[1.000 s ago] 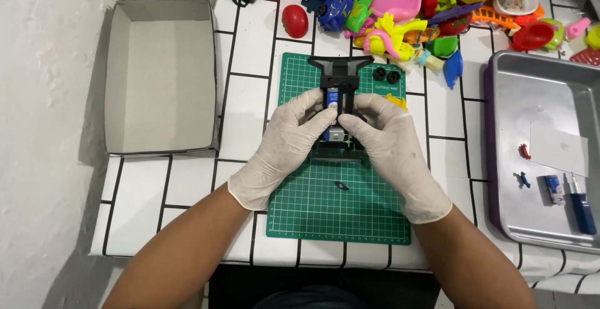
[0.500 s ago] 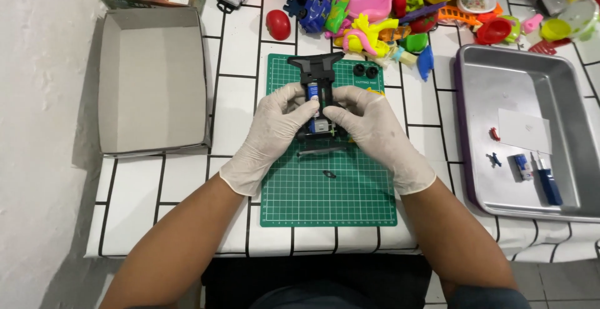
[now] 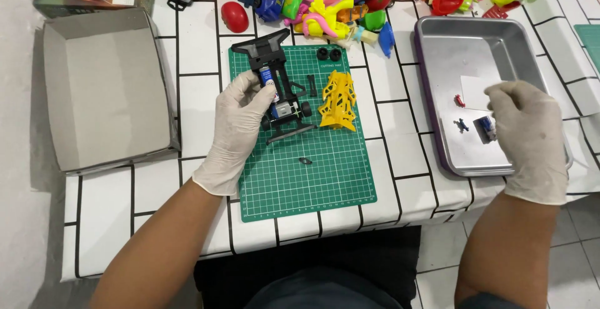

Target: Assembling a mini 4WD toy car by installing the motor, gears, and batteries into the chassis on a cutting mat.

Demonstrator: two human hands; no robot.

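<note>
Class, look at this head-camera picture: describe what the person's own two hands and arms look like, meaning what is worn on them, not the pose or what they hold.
Both the left hand and the right hand wear thin, off-white disposable gloves that wrinkle slightly and end just past the wrist. Beyond the cuffs both forearms are bare: no sleeves, watch, bracelet or markings show.

My table (image 3: 156, 178) wears a white cloth with a black grid. On it lie a green cutting mat (image 3: 312, 171), an open grey cardboard box (image 3: 103, 90), a metal tray (image 3: 450, 53) and a heap of colourful plastic toys (image 3: 350, 3).
</note>
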